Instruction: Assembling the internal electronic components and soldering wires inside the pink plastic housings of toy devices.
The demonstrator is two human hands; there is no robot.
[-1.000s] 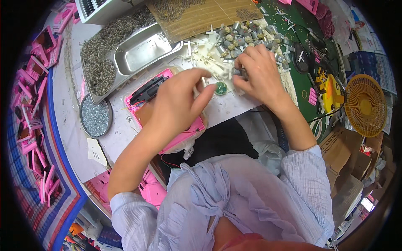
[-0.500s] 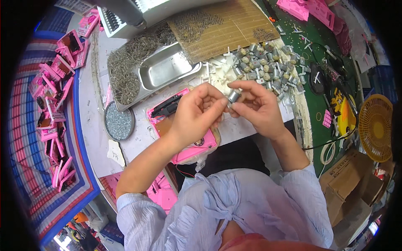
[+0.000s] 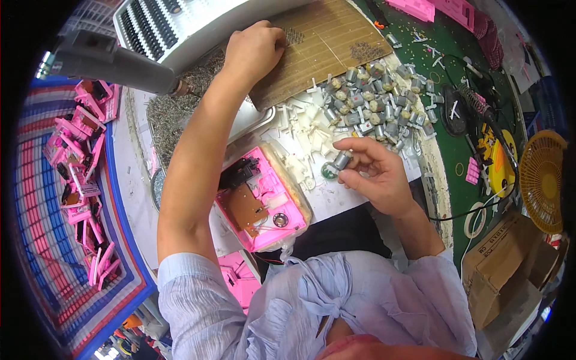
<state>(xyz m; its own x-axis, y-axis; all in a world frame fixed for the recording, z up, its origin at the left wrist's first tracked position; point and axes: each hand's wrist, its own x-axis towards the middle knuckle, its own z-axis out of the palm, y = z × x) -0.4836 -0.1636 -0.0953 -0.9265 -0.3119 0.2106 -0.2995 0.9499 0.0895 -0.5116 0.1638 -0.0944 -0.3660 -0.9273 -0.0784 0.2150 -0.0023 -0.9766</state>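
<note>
Head view: a small silver motor [image 3: 342,160] is held above the worktop [image 3: 336,201] in the person's right hand [image 3: 379,178], gripped at its sides between thumb and fingers [image 3: 354,144]. A round green piece [image 3: 329,171] shows just beside the motor; whether the two touch cannot be told.

The left hand [image 3: 257,51] reaches far forward, over the left edge of a brown cardboard sheet [image 3: 327,51]. Its fingers are bent downward near a scatter of tiny metal pieces [image 3: 293,36]; whether they are pinching anything cannot be told.

Beyond the right hand lies a loose heap of similar motors [image 3: 378,105], with white plastic parts [image 3: 305,125] spread along its left side. Between the person's arms sits an open pink case [image 3: 290,207], its inside turned up, with a brown board [image 3: 242,207], a black part [image 3: 239,174] and a round metal-rimmed part [image 3: 280,220] in it. The left forearm crosses over a metal tray [image 3: 245,122], beside which thin metal pieces [image 3: 168,123] are piled.

Farther out, pink cases [image 3: 84,144] lie on a striped cloth [image 3: 63,252] at left, and a yellow fan [image 3: 542,183] stands at right near an open cardboard box [image 3: 498,258].
</note>
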